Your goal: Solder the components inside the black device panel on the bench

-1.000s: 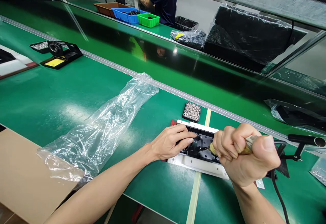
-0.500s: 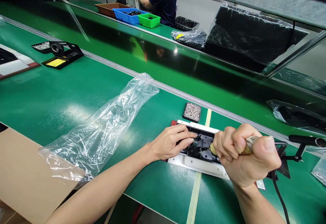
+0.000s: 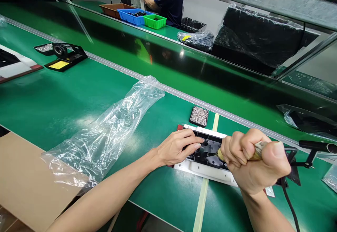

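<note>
A long black plastic housing (image 3: 202,156) lies in a white fixture (image 3: 198,167) with dark red end pieces. My left hand (image 3: 177,147) rests across its left part, thumb and fingers stretched out and slightly apart, fingertips touching inside the housing. My right hand (image 3: 252,158) is wrapped in a fist round the yellowish handle of a soldering iron (image 3: 220,154), thumb on top. The iron's dark tip points left and down into the housing, close to my left fingertips. Whether the tip touches is too small to tell.
A small black tray of metal pieces (image 3: 199,116) stands behind the fixture. An iron stand (image 3: 308,154) is right, another with yellow sponge (image 3: 58,65) far left. A clear plastic bag (image 3: 110,133) and cardboard (image 3: 28,182) lie left. Beyond the partition, a person (image 3: 168,3) works near bins (image 3: 134,16).
Both hands and the iron keep their positions at the housing. Only a very slight shift of the whole view shows.
</note>
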Action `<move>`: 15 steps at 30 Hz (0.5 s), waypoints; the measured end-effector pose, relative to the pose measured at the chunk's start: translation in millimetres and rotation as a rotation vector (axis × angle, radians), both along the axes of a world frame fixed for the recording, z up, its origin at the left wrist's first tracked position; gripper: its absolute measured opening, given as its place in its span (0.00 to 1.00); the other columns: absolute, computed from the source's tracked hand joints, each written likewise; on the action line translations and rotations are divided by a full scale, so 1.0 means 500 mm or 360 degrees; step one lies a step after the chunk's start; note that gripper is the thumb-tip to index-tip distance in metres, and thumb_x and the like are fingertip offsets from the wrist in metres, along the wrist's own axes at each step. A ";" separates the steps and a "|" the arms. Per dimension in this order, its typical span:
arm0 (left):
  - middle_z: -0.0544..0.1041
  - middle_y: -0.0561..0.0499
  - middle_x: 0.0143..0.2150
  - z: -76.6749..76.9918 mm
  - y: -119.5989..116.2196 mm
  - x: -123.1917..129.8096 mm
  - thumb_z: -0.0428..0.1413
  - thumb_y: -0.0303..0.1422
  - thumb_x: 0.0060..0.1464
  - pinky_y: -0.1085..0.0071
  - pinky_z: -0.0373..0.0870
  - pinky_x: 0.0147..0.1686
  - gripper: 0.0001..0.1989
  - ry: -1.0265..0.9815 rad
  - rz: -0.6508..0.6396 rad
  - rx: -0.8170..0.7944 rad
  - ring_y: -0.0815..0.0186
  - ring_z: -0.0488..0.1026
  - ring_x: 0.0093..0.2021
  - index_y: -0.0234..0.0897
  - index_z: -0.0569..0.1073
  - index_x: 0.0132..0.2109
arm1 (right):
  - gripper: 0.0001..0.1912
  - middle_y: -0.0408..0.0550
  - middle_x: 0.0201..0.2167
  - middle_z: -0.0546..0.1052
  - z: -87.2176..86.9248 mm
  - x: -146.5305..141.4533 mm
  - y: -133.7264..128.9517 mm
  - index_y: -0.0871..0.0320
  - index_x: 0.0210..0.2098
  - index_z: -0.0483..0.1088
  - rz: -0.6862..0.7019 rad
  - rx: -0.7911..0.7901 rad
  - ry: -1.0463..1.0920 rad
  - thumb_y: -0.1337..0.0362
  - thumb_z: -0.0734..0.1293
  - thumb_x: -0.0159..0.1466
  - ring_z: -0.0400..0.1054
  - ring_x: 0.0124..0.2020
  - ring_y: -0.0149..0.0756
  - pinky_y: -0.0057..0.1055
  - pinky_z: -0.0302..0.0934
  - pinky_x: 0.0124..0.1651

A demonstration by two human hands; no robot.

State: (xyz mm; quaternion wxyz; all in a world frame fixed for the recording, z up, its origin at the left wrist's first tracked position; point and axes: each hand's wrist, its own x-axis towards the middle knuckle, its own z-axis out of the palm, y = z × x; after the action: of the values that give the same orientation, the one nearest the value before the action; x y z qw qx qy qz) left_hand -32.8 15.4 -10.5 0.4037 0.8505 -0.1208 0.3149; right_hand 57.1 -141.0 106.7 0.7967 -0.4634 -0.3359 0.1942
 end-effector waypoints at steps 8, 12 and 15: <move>0.78 0.42 0.42 -0.001 0.000 0.000 0.51 0.32 0.75 0.66 0.75 0.41 0.16 0.0005 0.0003 -0.0008 0.62 0.76 0.42 0.27 0.79 0.58 | 0.32 0.36 0.12 0.51 0.000 0.000 -0.003 0.56 0.18 0.55 0.0010 -0.0031 -0.0013 0.43 0.69 0.66 0.44 0.13 0.25 0.24 0.47 0.16; 0.78 0.43 0.42 -0.002 0.000 0.000 0.51 0.33 0.76 0.66 0.75 0.41 0.16 0.0008 -0.0001 -0.0004 0.62 0.76 0.42 0.27 0.79 0.58 | 0.31 0.36 0.11 0.51 -0.001 -0.001 0.000 0.56 0.18 0.56 -0.0033 -0.0018 0.0017 0.44 0.69 0.66 0.44 0.14 0.25 0.23 0.47 0.15; 0.78 0.42 0.42 -0.003 0.001 0.000 0.50 0.33 0.76 0.65 0.76 0.42 0.17 0.0022 0.0000 0.0006 0.62 0.76 0.42 0.27 0.79 0.58 | 0.31 0.36 0.11 0.51 -0.002 -0.001 0.001 0.56 0.18 0.56 -0.0042 -0.0018 0.0017 0.45 0.69 0.65 0.44 0.13 0.25 0.24 0.47 0.15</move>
State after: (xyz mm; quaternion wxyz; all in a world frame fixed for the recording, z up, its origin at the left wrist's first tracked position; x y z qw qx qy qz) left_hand -32.8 15.7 -11.7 0.4028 0.8534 -0.1186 0.3089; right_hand 56.4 -140.3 105.6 0.7983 -0.4712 -0.3244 0.1881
